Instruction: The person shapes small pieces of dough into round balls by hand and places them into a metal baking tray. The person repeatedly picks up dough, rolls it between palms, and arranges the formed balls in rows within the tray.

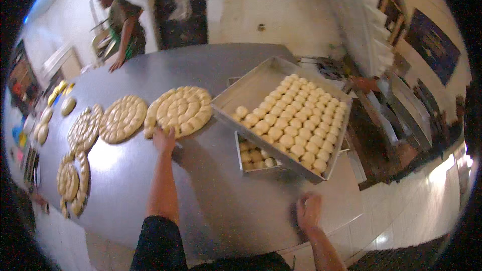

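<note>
My left hand (164,141) touches the near edge of a large flat coil of dough (180,111) on the metal table (218,180). My right hand (309,210) is low over the table's near right part, its fingers curled; whether it holds anything cannot be told. Beyond it, a metal tray (244,82) with rows of dough balls (297,120) rests at an angle over a second tray (260,171) with more balls. Left of the large coil lie a second dough coil (123,119), a smaller one (84,130) and another coil with a curved dough strip (67,180).
Small dough pieces (68,106) lie at the table's far left. A co-worker (126,26) stands beyond the far left edge, one hand at the table. Another person's arm (363,84) shows behind the trays, near a dark metal structure (369,135) at the right.
</note>
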Demonstrator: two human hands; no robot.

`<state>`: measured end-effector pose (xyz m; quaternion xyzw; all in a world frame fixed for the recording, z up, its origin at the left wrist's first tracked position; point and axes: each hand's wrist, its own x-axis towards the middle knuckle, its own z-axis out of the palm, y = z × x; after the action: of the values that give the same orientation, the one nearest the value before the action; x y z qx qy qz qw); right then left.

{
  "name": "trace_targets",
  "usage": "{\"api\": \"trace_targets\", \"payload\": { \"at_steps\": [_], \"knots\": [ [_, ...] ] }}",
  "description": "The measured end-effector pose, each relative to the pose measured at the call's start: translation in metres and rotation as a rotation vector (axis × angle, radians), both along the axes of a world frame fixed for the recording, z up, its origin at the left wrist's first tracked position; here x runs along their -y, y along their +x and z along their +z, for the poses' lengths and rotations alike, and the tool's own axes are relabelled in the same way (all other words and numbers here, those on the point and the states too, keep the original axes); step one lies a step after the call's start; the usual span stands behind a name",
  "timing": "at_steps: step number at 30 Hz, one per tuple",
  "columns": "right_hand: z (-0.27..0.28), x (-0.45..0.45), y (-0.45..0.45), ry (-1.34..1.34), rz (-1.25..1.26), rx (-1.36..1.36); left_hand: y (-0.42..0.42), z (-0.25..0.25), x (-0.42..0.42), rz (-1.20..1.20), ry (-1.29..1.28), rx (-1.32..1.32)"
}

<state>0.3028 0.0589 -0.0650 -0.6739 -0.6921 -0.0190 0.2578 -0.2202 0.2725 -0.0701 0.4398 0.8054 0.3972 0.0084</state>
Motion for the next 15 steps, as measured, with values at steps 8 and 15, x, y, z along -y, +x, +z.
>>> {"api": "trace_targets", "payload": {
  "at_steps": [8, 15],
  "knots": [
    [0.027, -0.042, 0.058, -0.070, -0.252, -0.123, 0.060, 0.032, 0.041, -0.263, 0.040, 0.512],
    [0.035, -0.020, 0.074, -0.077, 0.134, 0.013, 0.121, 0.066, 0.170, -0.589, -0.150, 1.056]
  ]
}}
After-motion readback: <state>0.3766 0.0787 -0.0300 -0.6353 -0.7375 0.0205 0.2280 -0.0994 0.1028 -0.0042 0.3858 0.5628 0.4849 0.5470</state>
